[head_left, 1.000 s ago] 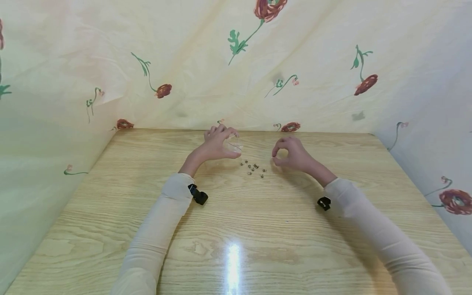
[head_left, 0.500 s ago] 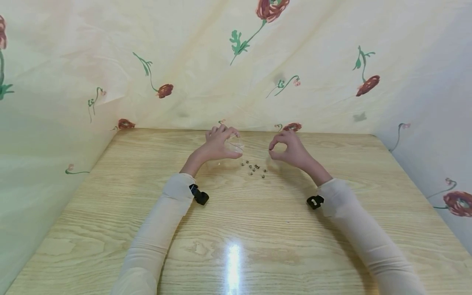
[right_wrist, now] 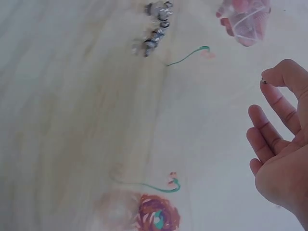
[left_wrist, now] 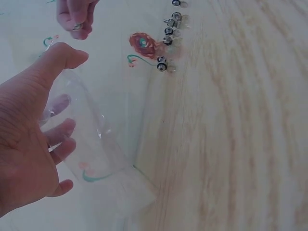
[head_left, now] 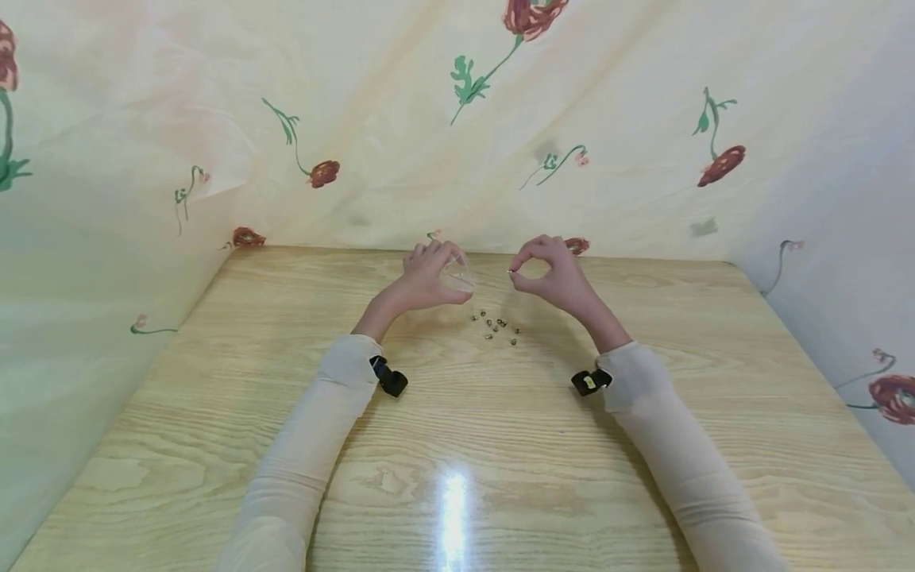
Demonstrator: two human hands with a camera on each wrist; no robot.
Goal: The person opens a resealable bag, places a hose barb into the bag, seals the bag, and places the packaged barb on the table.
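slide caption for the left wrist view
Left hand holding a clear plastic item, right hand pinching a small metallic piece, more pieces on the table.

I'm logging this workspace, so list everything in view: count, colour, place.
Table: one, pale wood, across the lower head view
Flowered cloth: seemingly one, cream, red and green, behind and beside the table
Small metal parts: about nine, silver and black, scattered on the table
Plastic bag: one, clear, in the left hand
Held metal part: one, silver, in the right hand
Wrist cameras: two, black, one per wrist
Sleeves: two, pale cream, one per arm
Hands: two, bare, over the table
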